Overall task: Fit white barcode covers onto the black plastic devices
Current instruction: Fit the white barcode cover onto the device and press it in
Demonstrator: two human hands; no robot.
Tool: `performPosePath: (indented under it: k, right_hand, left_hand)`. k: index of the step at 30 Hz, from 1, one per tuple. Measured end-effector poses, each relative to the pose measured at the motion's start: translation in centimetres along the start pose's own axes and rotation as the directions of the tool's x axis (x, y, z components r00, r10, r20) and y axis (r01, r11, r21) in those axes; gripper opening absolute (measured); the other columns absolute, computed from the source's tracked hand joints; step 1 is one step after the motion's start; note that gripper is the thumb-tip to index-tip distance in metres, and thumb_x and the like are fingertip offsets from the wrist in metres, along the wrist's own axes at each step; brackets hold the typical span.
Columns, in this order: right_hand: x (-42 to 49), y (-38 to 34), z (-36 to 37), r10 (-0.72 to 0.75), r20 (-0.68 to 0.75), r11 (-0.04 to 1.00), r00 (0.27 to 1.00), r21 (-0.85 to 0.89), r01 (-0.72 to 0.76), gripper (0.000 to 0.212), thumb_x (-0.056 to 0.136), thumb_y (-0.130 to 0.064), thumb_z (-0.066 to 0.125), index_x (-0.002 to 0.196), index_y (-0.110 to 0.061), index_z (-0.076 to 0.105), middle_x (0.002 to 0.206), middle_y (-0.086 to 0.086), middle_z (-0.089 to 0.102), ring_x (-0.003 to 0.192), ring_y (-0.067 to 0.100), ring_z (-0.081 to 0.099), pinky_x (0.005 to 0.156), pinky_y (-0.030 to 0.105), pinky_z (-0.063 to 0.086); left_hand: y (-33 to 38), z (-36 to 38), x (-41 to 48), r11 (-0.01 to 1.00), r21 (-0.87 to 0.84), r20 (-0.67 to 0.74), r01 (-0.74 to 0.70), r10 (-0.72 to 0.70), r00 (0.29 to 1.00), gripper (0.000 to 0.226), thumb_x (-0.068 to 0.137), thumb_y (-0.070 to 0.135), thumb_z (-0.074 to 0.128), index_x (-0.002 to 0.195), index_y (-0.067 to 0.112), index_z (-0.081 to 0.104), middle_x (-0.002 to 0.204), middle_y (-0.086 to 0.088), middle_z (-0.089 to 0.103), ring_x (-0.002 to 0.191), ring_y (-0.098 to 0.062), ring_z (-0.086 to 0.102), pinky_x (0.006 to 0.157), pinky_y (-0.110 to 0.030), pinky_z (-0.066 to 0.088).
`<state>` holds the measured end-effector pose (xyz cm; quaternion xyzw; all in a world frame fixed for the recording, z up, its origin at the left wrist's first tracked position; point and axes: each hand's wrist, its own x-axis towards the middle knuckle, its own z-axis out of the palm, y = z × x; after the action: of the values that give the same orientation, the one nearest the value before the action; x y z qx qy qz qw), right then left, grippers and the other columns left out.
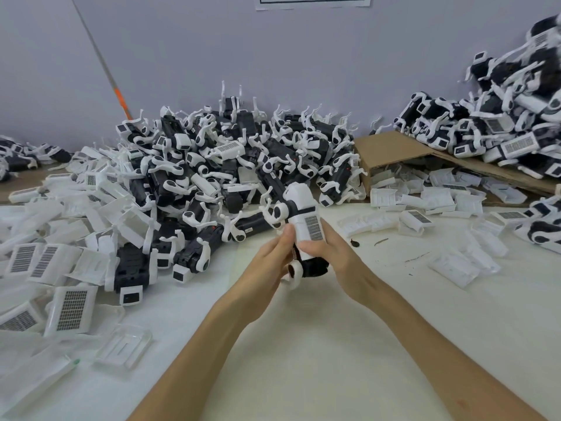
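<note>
Item: white barcode cover point(312, 228) on black device point(315, 268), held up over the table point(303, 354), centre | Grip: your left hand point(271, 258) and right hand point(332, 253) both clasp the device, thumbs on the cover | Around: device pile point(212, 165) behind; loose covers point(60, 268) left; cardboard box point(391, 147) right.

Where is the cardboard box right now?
In the head view, the cardboard box lies right of centre, between the middle heap of devices and the right heap, white covers at its mouth.

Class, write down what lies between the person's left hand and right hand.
The head view shows a black device with a white barcode cover on it between the left hand and right hand; both hold it.
</note>
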<state>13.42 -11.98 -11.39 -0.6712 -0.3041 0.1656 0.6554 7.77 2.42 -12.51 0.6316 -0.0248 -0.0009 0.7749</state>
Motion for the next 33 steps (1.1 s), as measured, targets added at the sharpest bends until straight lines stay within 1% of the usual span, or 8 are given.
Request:
performPosePath:
  k: [4,8,13,16,18,24,28,33]
  right_hand:
    - [0.2,0.0,0.8,-0.013,-0.143,0.998,0.99,-0.069,0.003,0.045,0.077,-0.042,0.063,0.115,-0.019,0.053,0.113,0.003,0.063,0.098,0.007,0.065,0.079,0.023,0.053]
    - [0.4,0.0,0.1,-0.1,-0.324,0.976,0.941,-0.214,0.03,0.046,0.075,-0.047,0.067,0.115,-0.027,0.058,0.105,-0.007,0.062,0.093,0.008,0.062,0.073,0.012,0.047]
    - [0.8,-0.1,-0.9,-0.046,-0.213,0.993,0.976,-0.112,0.023,0.018,0.094,-0.025,0.068,0.111,-0.018,0.071,0.105,-0.003,0.074,0.105,0.015,0.066,0.094,0.031,0.052]
    - [0.7,0.2,-0.6,-0.085,-0.197,0.988,0.977,-0.146,0.057,0.013,0.091,-0.028,0.071,0.104,-0.024,0.072,0.102,-0.006,0.075,0.102,0.008,0.067,0.078,0.02,0.054]
    - [0.7,0.1,-0.8,-0.108,-0.188,0.983,0.976,-0.168,0.076,0.013,0.089,-0.028,0.075,0.102,-0.027,0.072,0.1,-0.009,0.075,0.101,0.005,0.067,0.078,0.016,0.053]
    - [0.4,-0.3,-2.9,-0.101,-0.014,0.973,0.995,-0.211,0.096,0.03,0.083,-0.009,0.079,0.112,-0.015,0.073,0.105,-0.001,0.076,0.106,0.016,0.069,0.098,0.033,0.051]
    - [0.4,-0.4,-3.9,-0.068,0.015,0.981,0.998,-0.182,0.07,0.035,0.082,-0.02,0.077,0.116,-0.013,0.071,0.11,0.002,0.075,0.108,0.017,0.068,0.096,0.032,0.052]
    - [0.4,-0.1,-2.9,-0.185,-0.082,0.964,0.979,-0.208,0.165,0.036,0.074,-0.032,0.08,0.105,-0.015,0.076,0.099,-0.001,0.078,0.1,0.017,0.072,0.089,0.035,0.056]
  left_hand:
    - [0.1,-0.2,0.1,0.998,-0.005,-0.016,-0.07,0.07,0.997,0.048,0.1,0.045,0.042,0.134,0.017,0.06,0.127,-0.007,0.069,0.12,-0.024,0.065,0.097,-0.033,0.054]
    - [-0.1,-0.6,0.2,0.985,0.109,-0.064,-0.13,0.138,0.988,0.034,0.108,0.028,0.042,0.135,0.022,0.06,0.127,-0.014,0.067,0.121,-0.024,0.062,0.105,-0.04,0.043]
    - [0.0,-0.4,0.1,0.963,0.196,-0.102,-0.184,0.207,0.973,0.029,0.101,0.015,0.058,0.129,0.022,0.064,0.114,0.002,0.075,0.109,-0.013,0.069,0.095,-0.021,0.052]
    - [-0.3,-0.2,0.3,0.957,0.225,-0.11,-0.184,0.212,0.971,0.02,0.095,0.014,0.066,0.115,0.01,0.068,0.107,0.001,0.076,0.103,-0.013,0.072,0.084,-0.019,0.052]
    - [-0.2,-0.2,0.3,0.951,0.239,-0.112,-0.194,0.225,0.968,0.021,0.093,0.017,0.067,0.113,0.009,0.068,0.108,0.003,0.077,0.103,-0.011,0.072,0.084,-0.018,0.051]
    - [-0.7,-0.1,0.2,0.884,0.401,-0.039,-0.239,0.277,0.96,0.026,0.096,0.023,0.063,0.119,0.012,0.069,0.111,0.004,0.076,0.111,-0.007,0.067,0.088,-0.02,0.05]
    - [-0.8,-0.1,0.3,0.889,0.392,-0.049,-0.238,0.278,0.959,0.019,0.101,0.016,0.058,0.114,0.009,0.071,0.103,0.008,0.076,0.101,-0.006,0.069,0.089,-0.02,0.048]
    - [-0.5,-0.4,0.2,0.855,0.436,-0.058,-0.283,0.34,0.939,0.015,0.101,0.015,0.057,0.107,0.011,0.07,0.087,0.016,0.073,0.085,0.002,0.065,0.078,-0.011,0.045]
